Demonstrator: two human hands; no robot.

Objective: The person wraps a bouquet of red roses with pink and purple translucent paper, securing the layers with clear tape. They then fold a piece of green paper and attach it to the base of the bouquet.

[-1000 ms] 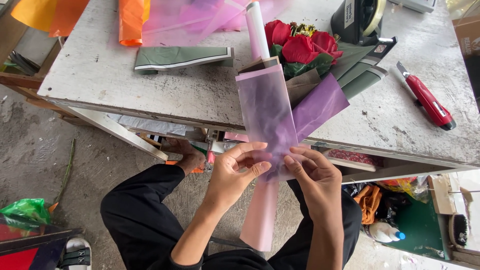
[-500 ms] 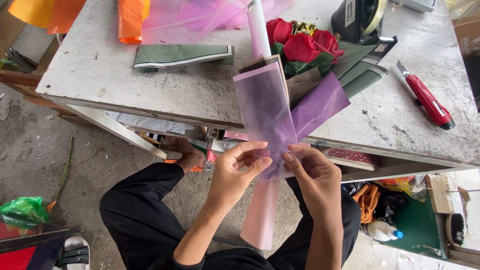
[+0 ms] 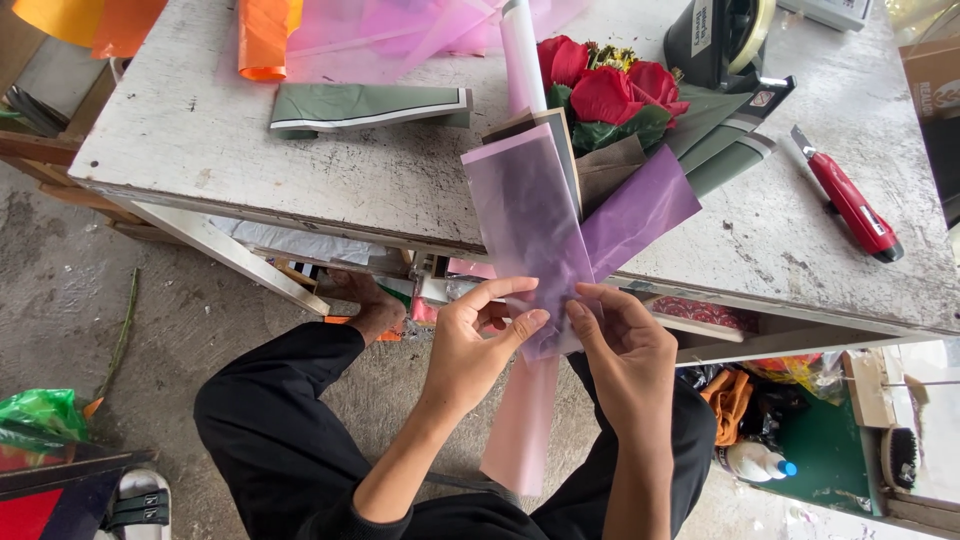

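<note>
Visibly translucent purple wrapping sheet (image 3: 528, 215)

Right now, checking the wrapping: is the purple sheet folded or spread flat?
Folded: both hands, left hand and right hand, pinch the purple sheet into a narrow doubled strip.

A red utility knife (image 3: 850, 207) lies on the worn white table (image 3: 300, 180), right of a black tape dispenser (image 3: 718, 40). A folded green sheet (image 3: 370, 106) and an orange roll (image 3: 265, 38) rest at left. Below, a green bag (image 3: 40, 412) sits on the concrete floor (image 3: 90, 310).
</note>
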